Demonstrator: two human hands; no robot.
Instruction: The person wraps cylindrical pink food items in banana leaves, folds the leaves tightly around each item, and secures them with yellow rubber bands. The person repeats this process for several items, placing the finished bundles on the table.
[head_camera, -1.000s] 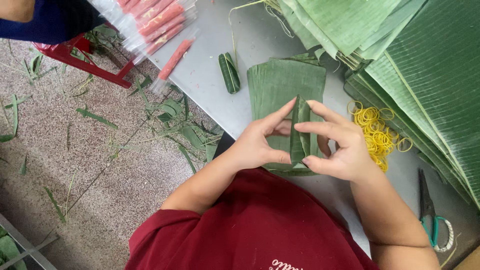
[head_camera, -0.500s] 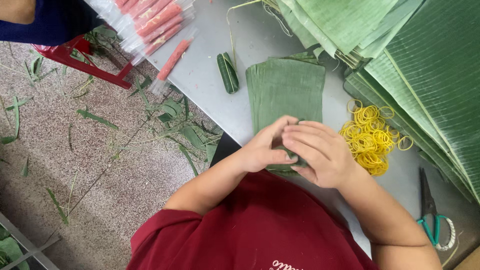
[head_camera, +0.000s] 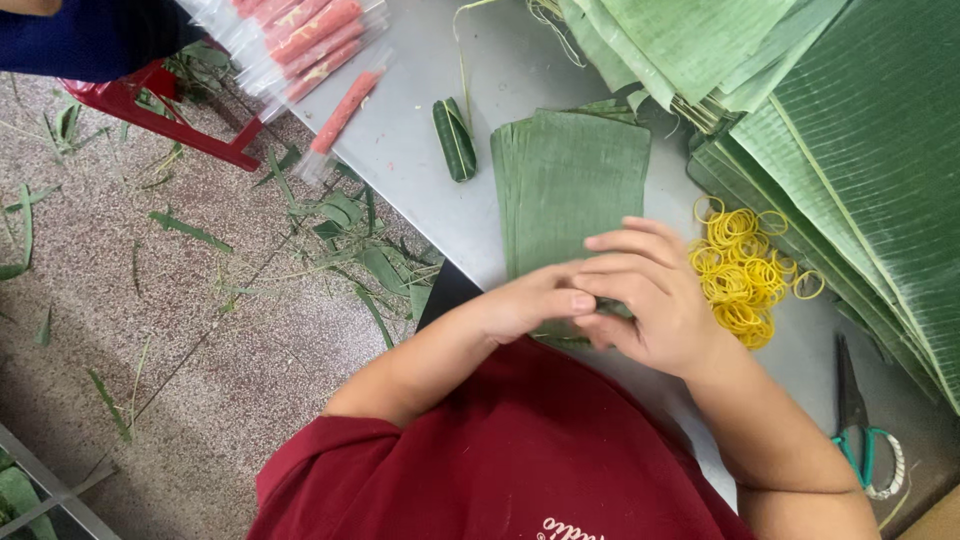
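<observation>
Hands meet over near end of the stack of cut leaf squares, close to the table edge; left hand curled, thumb tip against right hand; right fingers folded over a small green leaf piece, mostly hidden, only a sliver shows between the fingers; both hands closed round it, how tight I cannot tell. Stack lies flat, matte, ribbed, corners squared, just beyond the knuckles; wrapped leaf roll sits apart on bare grey metal to its left, open room around it. Yellow rubber bands in a loose heap just beside the right hand; big banana leaves piled along the right, glossy, fine parallel veins, crowding that side. Scissors with teal handles near the right forearm, at table corner. Pink sausages in clear sleeves overhang the far-left table edge; red stool and leaf scraps on speckled floor below.
</observation>
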